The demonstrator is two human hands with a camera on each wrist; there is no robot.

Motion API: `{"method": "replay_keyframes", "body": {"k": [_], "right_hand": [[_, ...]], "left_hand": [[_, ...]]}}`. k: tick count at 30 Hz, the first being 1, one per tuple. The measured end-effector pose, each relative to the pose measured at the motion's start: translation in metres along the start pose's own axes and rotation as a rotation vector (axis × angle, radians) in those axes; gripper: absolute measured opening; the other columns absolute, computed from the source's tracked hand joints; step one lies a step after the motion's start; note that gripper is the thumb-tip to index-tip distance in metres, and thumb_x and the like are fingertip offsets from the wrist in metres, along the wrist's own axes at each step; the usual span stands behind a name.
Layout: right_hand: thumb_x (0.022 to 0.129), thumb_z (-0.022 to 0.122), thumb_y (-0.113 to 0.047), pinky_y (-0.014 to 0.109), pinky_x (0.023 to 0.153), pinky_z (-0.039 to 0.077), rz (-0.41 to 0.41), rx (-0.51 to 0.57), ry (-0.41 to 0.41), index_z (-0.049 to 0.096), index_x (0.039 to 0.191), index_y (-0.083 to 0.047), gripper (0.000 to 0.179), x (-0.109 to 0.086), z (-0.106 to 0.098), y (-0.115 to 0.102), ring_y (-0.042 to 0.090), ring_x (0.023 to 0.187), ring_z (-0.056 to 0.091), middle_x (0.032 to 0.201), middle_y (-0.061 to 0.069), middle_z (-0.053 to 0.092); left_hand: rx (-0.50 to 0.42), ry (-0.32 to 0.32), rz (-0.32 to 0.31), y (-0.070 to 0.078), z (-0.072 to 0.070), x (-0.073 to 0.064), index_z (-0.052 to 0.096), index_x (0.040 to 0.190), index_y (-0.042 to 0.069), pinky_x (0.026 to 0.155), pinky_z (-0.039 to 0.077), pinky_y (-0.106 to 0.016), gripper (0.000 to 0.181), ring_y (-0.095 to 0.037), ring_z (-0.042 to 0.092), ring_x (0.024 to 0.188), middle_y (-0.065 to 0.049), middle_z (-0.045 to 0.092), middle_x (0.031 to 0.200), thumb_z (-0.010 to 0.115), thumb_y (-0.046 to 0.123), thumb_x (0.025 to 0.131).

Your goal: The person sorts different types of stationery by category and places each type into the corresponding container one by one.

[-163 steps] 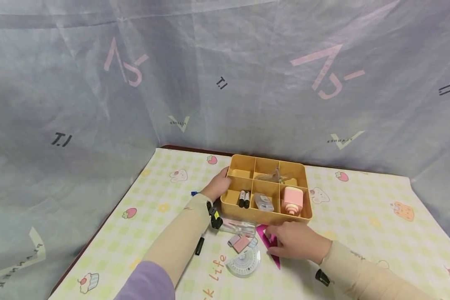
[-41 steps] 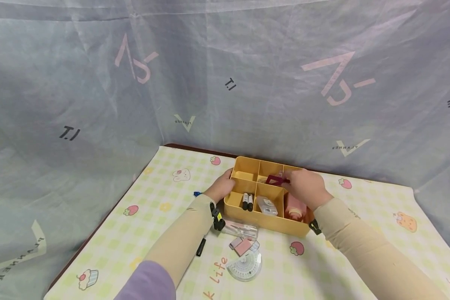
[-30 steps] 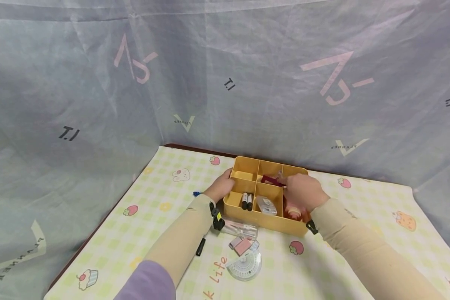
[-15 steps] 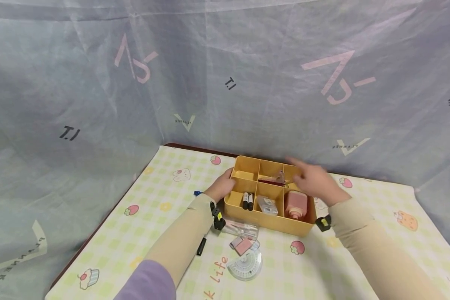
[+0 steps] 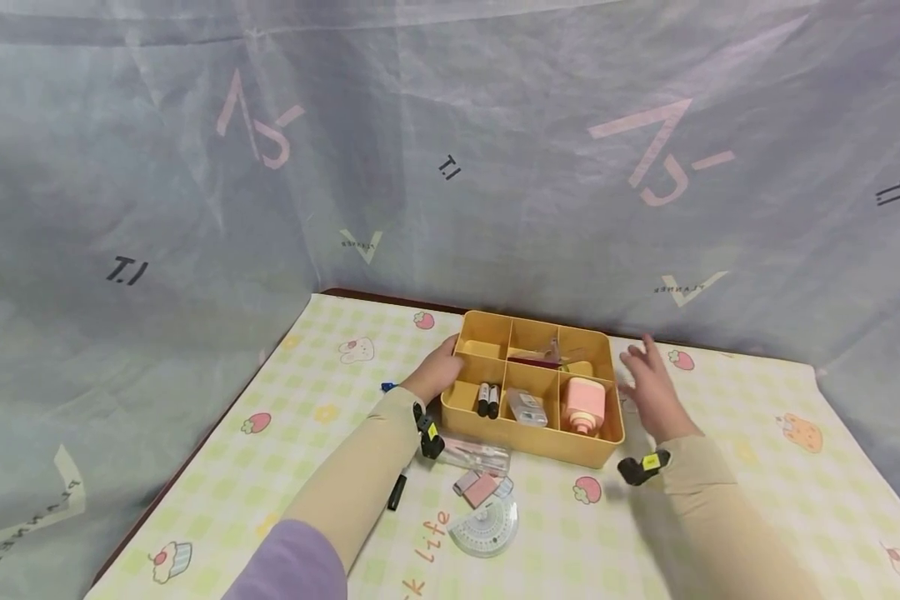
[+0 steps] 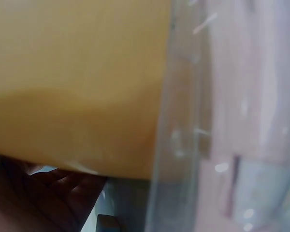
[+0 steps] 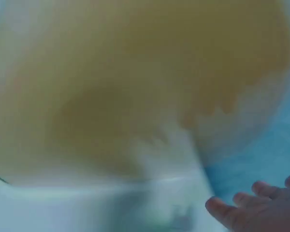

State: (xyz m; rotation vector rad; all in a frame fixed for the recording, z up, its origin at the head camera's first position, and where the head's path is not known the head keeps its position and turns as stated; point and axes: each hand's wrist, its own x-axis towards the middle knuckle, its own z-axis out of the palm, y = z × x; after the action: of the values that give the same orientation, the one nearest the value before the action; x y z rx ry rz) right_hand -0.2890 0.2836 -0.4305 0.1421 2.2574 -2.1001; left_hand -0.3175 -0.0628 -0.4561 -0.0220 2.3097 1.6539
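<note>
A yellow organizer box (image 5: 528,432) with several compartments stands on the table. My left hand (image 5: 437,369) holds its left side, thumb at the rim; in the left wrist view the fingers lie against the yellow wall. My right hand (image 5: 651,392) is in the air beside the box's right end, fingers spread, holding nothing. A magenta set square (image 5: 534,363) shows as a dark edge in the back middle compartment, beside clear plastic pieces. The front compartments hold two black-and-white markers (image 5: 488,400), a clear plastic case (image 5: 527,407) and a pink bottle (image 5: 586,406).
Before the box lie a clear packet (image 5: 476,456), a pink eraser (image 5: 481,490), a clear protractor (image 5: 485,528) and a black-capped pen (image 5: 397,492). A small blue object (image 5: 388,387) is left of my left wrist. A grey curtain (image 5: 450,167) hangs behind the table.
My right hand took the magenta set square from the table, put it into the back middle compartment, let go and moved right, out of the box. The left hand has stayed at the box.
</note>
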Motion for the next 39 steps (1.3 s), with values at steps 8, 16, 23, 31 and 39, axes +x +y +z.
{"method": "replay_keyframes", "body": {"k": [8, 16, 23, 31, 39], "right_hand": [[0.109, 0.04, -0.027, 0.039, 0.123, 0.015, 0.113, 0.225, -0.011, 0.008, 0.164, -0.028, 0.064, 0.0, 0.02, 0.037, 0.021, 0.153, 0.015, 0.17, -0.003, 0.009], [0.108, 0.044, -0.028, 0.034, 0.122, 0.019, 0.093, 0.324, -0.001, 0.016, 0.164, -0.031, 0.062, 0.001, 0.028, 0.045, 0.019, 0.152, 0.02, 0.168, -0.007, 0.018], [0.108, 0.043, -0.027, 0.034, 0.122, 0.02, 0.081, 0.339, -0.002, 0.015, 0.164, -0.031, 0.062, 0.0, 0.023, 0.041, 0.021, 0.152, 0.019, 0.169, -0.006, 0.014], [0.107, 0.046, -0.034, 0.035, 0.122, 0.019, 0.092, 0.314, -0.006, 0.016, 0.163, -0.036, 0.063, -0.003, 0.021, 0.042, 0.02, 0.151, 0.021, 0.168, -0.007, 0.016], [0.107, 0.046, -0.035, 0.038, 0.122, 0.02, 0.072, 0.297, -0.016, 0.016, 0.163, -0.035, 0.063, -0.002, 0.022, 0.044, 0.023, 0.151, 0.022, 0.168, -0.004, 0.017]], "left_hand": [[0.007, -0.01, 0.002, 0.0, -0.001, -0.004, 0.023, 0.163, 0.026, 0.109, 0.039, -0.055, 0.065, -0.032, 0.049, 0.132, -0.008, 0.042, 0.156, 0.04, 0.018, 0.1], [0.163, -0.027, 0.099, 0.0, -0.028, -0.005, 0.031, 0.16, 0.012, 0.117, 0.031, -0.051, 0.058, -0.032, 0.039, 0.143, -0.011, 0.038, 0.16, 0.038, 0.032, 0.106], [0.384, 0.002, 0.091, -0.008, -0.067, -0.024, 0.052, 0.148, 0.014, 0.115, 0.034, -0.052, 0.049, -0.032, 0.042, 0.141, -0.012, 0.047, 0.153, 0.046, 0.027, 0.1], [0.691, -0.214, 0.158, -0.026, -0.084, -0.037, 0.047, 0.151, 0.023, 0.113, 0.033, -0.056, 0.066, -0.036, 0.032, 0.144, -0.012, 0.041, 0.155, 0.062, 0.015, 0.087], [1.017, 0.041, 0.153, -0.021, -0.062, -0.035, 0.062, 0.135, 0.022, 0.09, 0.049, -0.051, 0.054, -0.033, 0.055, 0.109, -0.01, 0.063, 0.122, 0.056, 0.056, 0.093]]}}
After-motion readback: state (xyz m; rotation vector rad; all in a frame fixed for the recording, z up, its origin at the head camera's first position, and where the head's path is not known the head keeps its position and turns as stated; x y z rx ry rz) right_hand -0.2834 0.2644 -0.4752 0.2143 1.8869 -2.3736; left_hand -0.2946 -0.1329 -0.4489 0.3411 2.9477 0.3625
